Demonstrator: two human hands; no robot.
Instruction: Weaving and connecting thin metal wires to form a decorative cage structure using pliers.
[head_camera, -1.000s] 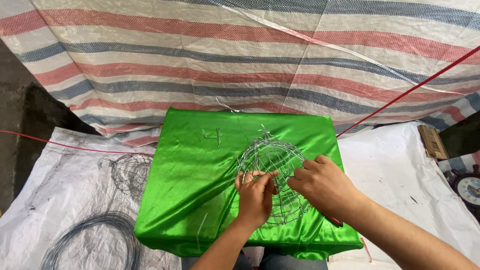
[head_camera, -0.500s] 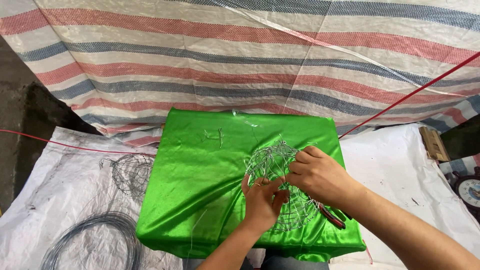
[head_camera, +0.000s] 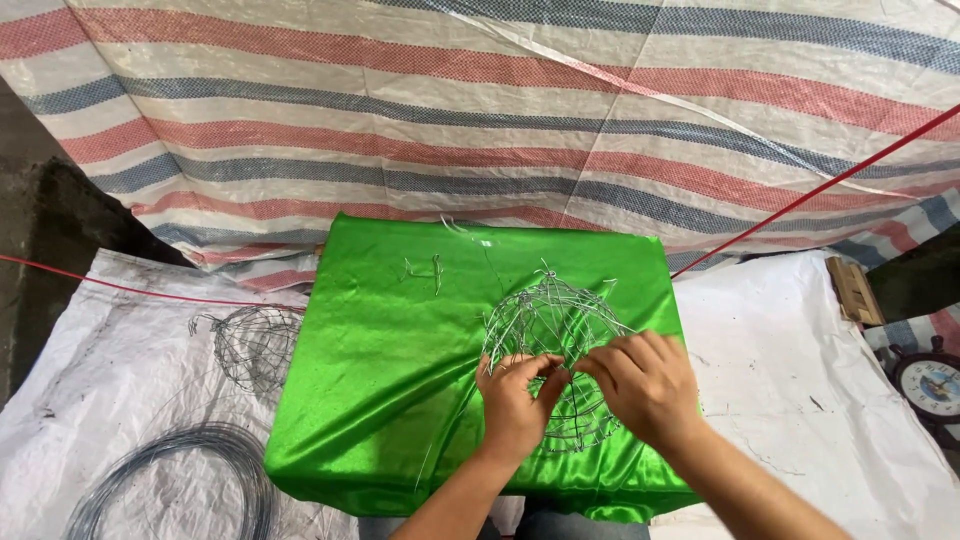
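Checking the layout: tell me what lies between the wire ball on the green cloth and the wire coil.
Head view: a second wire ball on the white sheet.

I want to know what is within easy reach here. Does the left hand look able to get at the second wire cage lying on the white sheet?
Probably yes: the second wire cage lies uncovered to the left of the green cloth, with nothing between it and the left hand.

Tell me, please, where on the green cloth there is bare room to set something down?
The left half of the green cloth is free, bordered by the wire ball frame on the right and the cloth's left edge. The far strip holds small wire bits. It is crowded at the near right, where the left hand and right hand work the frame.
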